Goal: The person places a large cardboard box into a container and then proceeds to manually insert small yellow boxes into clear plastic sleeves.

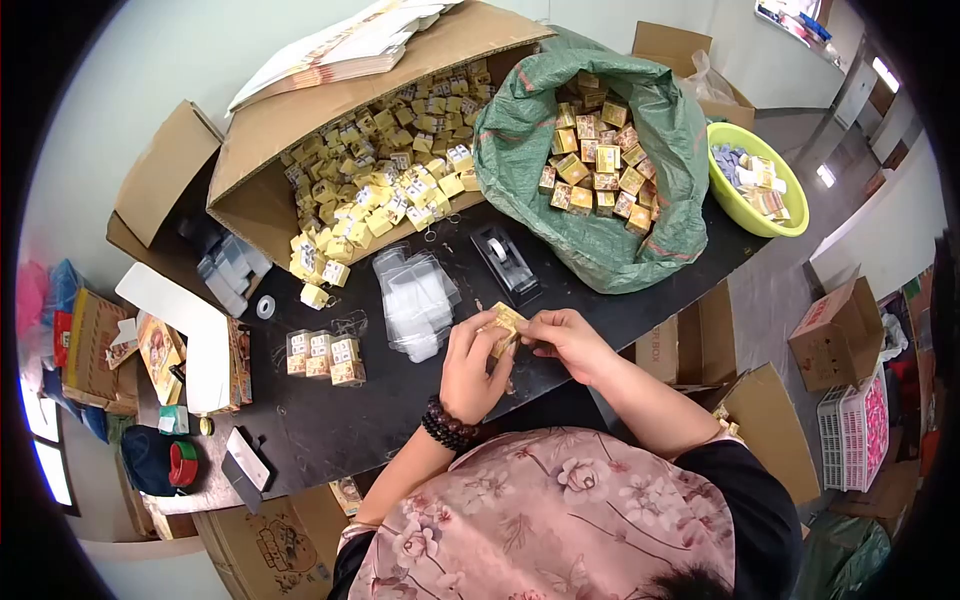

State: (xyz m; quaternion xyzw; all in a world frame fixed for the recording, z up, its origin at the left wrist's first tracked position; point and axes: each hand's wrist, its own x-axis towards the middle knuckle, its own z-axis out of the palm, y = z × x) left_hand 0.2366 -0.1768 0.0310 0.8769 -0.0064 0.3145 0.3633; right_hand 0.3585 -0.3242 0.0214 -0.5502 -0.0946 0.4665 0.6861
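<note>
A small yellow printed box (507, 319) is between my hands over the front part of the black table. My left hand (471, 368), with dark beads on the wrist, has its fingers wrapped round the box. At the box's right end, my right hand (570, 344) pinches its edge between thumb and forefinger. Just left of my hands lies a pile of clear plastic sleeves (415, 305). Farther left, several small boxes with white labels (325, 357) stand in a group. A black tape dispenser (505, 262) sits beyond my hands.
Behind, a tipped cardboard carton (250, 190) spills small yellow boxes onto the table. Right of it stands a green woven sack (610, 262) of similar boxes. A lime-green basin (790, 222) is at the right edge. A phone (249, 458) and tape roll (265, 307) lie left.
</note>
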